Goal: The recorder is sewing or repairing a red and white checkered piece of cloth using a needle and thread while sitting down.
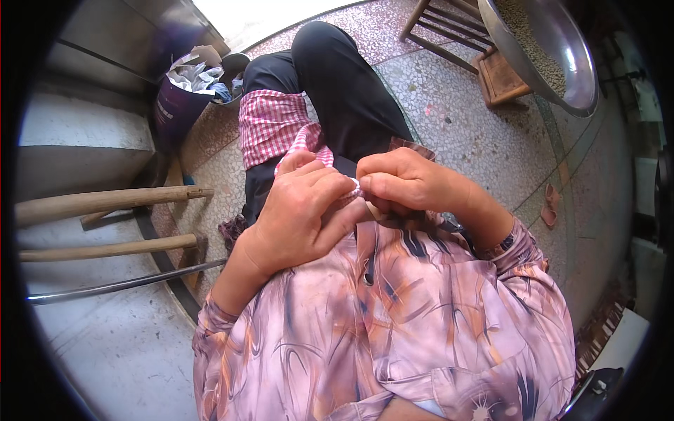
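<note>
Red-and-white gingham cloth [271,123] lies across one thigh of my dark trousers, and a twisted length of it runs up to my fingers. My left hand [303,213] pinches a narrow edge of this cloth in front of my waist. Close against it, my right hand [413,181] has its thumb and curled forefinger on the same small white-looking edge. The fingertips of both hands nearly meet there. What lies under the right fingers is mostly hidden. A piece of brown material [413,147] shows just beyond the right knuckles.
A metal basin [582,68] holding small pale beans or grains stands at upper right, by a wooden chair [447,39] and small wooden stool [503,79]. Leftward are a purple container [176,110] of crumpled paper, wooden poles [110,205] and a metal rod [126,282].
</note>
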Demonstrator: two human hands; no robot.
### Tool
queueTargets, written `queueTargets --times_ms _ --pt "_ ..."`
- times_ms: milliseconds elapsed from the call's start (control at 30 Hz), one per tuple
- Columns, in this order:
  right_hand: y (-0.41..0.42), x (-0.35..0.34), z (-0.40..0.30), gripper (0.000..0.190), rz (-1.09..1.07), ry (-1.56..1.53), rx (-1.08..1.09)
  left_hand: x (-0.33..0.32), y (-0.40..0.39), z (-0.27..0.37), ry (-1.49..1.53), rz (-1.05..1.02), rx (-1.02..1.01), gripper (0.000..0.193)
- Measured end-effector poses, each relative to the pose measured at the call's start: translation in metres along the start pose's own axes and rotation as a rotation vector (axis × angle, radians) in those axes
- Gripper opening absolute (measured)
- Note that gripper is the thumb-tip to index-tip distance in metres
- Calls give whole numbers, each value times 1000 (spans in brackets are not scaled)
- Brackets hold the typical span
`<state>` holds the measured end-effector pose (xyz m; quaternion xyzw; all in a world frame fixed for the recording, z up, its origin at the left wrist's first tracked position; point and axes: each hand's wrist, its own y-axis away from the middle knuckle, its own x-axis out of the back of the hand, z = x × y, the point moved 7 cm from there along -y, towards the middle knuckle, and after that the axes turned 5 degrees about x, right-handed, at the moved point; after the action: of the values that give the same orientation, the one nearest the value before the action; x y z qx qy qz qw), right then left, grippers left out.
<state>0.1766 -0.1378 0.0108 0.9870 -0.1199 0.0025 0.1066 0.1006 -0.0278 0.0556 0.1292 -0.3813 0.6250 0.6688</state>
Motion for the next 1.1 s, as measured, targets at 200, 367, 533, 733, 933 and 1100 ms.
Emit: queueTargets --times_ms 200,367,533,733,933,1100 --pt "-2 3 -14 27 99 106 88 1 0 3 -243 161 -9 14" --pt "5 5 -34 27 180 513 186 -2 1 7 -363 85 -41 15" --pt "-1 -8 -31 29 16 650 138 -7 4 7 -267 31 -82 19" --pt "-1 -19 -27 19 72 719 261 -7 7 2 -147 35 -185 18" --pt "3 -14 -10 14 219 471 353 -11 15 -12 89 80 -42 15" --pt "1 0 -14 23 30 289 233 -13 16 -21 88 94 112 15"
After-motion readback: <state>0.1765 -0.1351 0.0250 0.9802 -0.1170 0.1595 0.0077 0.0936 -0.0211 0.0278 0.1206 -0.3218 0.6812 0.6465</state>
